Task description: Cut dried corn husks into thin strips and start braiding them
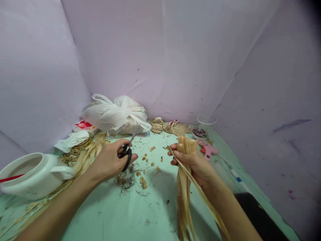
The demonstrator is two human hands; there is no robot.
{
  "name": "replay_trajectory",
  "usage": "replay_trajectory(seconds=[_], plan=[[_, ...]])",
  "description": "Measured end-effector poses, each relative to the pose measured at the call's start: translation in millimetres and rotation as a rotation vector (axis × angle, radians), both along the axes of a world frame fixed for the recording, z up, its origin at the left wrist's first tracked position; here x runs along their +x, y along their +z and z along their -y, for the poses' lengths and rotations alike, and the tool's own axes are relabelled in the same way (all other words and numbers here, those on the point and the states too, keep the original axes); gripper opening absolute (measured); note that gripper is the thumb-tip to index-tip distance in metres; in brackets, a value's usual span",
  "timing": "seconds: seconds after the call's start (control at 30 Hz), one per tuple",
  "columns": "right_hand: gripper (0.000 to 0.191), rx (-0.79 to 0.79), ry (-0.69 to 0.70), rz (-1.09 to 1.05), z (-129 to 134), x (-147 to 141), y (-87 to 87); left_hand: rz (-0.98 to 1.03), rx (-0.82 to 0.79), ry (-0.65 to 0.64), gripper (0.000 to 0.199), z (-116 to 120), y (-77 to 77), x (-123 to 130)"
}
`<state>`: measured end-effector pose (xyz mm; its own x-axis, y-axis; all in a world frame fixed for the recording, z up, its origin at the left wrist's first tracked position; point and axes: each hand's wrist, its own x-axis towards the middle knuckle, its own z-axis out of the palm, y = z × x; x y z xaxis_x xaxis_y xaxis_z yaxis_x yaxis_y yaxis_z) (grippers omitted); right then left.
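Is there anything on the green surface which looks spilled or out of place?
Yes: a tangle of dark fibres and scattered tan scraps lie loose on the green surface, near the picture's middle. They look untidy compared with the strips bundled in the right hand.

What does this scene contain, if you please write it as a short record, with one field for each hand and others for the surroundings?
Left hand: holds black-handled scissors, blades blurred
Right hand: grips a bundle of dried strips
On the green cover: tan scraps, a dark fibre tangle
Left side: white pot
Back: tied white plastic bag, woven tan pieces
Right side: pink glue gun
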<state>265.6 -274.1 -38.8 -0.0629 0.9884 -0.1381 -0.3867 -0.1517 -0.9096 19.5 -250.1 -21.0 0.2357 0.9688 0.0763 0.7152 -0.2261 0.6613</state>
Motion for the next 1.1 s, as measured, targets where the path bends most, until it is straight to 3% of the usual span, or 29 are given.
replay_trajectory(seconds=[0.13,0.2,0.37,0.6,0.83,0.9,1.0,1.1], plan=[[0.028,-0.018,0.019,-0.013,-3,-2,-5.9,-0.046,-0.186,-0.366,0.019,17,-2.4,15],[0.03,-0.033,0.019,-0.009,-2,-3,-5.1,-0.05,-0.263,-0.457,0.013,25,-2.7,22],[0.034,-0.094,0.073,0.035,1,-10,-3.6,-0.013,-0.277,-0.451,0.009,31,-2.5,32],[0.036,-0.115,0.147,0.062,0,-13,-9.1,0.023,-0.268,-0.487,0.011,29,0.9,27],[0.038,-0.126,0.136,0.091,0,-10,-8.3,0.126,-0.323,-0.508,0.017,26,-9.4,27],[0.037,-0.113,0.124,0.087,0,-9,-7.7,0.102,-0.25,-0.438,0.017,19,-9.1,20],[0.035,-0.084,0.064,0.125,-2,-8,-6.7,0.009,0.006,-0.125,0.022,1,0.1,-7],[0.025,-0.046,-0.04,0.52,-1,-10,-6.6,-0.242,0.17,0.229,0.026,-16,16.3,-43]])
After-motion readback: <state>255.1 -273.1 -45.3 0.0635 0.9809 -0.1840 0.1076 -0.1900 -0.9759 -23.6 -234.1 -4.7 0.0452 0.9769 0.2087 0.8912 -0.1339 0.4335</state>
